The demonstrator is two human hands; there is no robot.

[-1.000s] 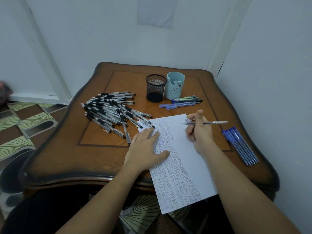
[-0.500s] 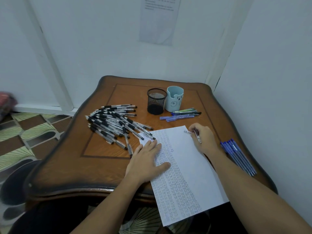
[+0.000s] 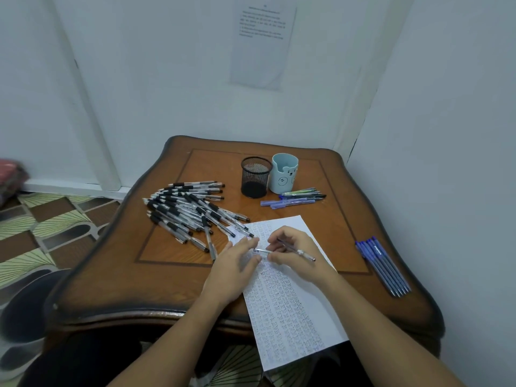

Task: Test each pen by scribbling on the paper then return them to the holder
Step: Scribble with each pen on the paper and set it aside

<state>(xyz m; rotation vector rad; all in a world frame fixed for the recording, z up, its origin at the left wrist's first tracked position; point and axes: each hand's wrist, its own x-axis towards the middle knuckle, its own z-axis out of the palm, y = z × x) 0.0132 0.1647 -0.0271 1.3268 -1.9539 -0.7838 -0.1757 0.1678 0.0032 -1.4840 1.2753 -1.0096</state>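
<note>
Near the middle of the frame, the right hand (image 3: 296, 254) has its fingers curled round a clear-barrelled pen (image 3: 303, 253). The pen lies slanted across the fingers, with one end pointing to the lower right. The left hand (image 3: 237, 265) is just beside it, blurred, with fingers and thumb reaching toward a short clear piece (image 3: 262, 250) that lies between the two hands. Whether the left hand pinches that piece or only touches it cannot be told, nor whether the piece is a cap.

Both hands are over the upper part of the paper (image 3: 293, 317). This white sheet carries rows of small scribbles over most of its left side, and its lower end hangs past the near edge of the wooden worktop (image 3: 335, 219).

Left of centre, a heap of black-grip pens (image 3: 190, 213) fans out, its nearest pens touching the sheet's upper left corner. At the far side of the worktop, a black mesh holder (image 3: 255, 177) stands upright with a light blue bear-faced holder (image 3: 284, 177) just to its right. In front of the blue holder lie a few coloured pens (image 3: 293, 198), side by side. Toward the right edge, well apart from the sheet, is a neat row of blue pens (image 3: 382, 266).

A printed notice (image 3: 262, 43) hangs on the wall at the top of the frame, and patterned floor tiles (image 3: 42, 219) show at the left.
</note>
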